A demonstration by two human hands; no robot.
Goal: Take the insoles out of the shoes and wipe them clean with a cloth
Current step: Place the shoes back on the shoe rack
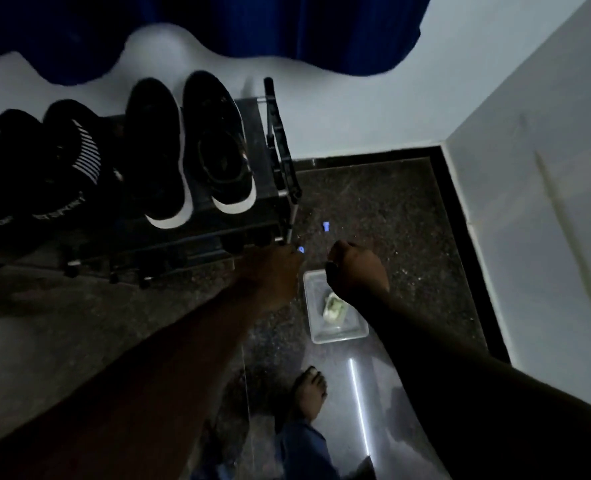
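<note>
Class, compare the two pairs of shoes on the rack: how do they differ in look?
The right pair shows white sole edges; the left pair shows none. The left pair carries white stripes and lettering; the right pair looks plain black. Both are mostly black and sit on the rack.

The shoes (pixel 217 143) are showing matt black woven uppers over smooth white rubbery soles. The rack (pixel 280 147) is showing thin shiny metal tubes with black plastic joints. The floor (pixel 373 209) is gleaming as polished speckled stone. The tub (pixel 313 306) is looking like clear smooth plastic, the cloth (pixel 335 308) inside it pale and crumpled. The wall (pixel 529 133) is looking matt and painted, the curtain (pixel 287 26) like blue fabric.
</note>
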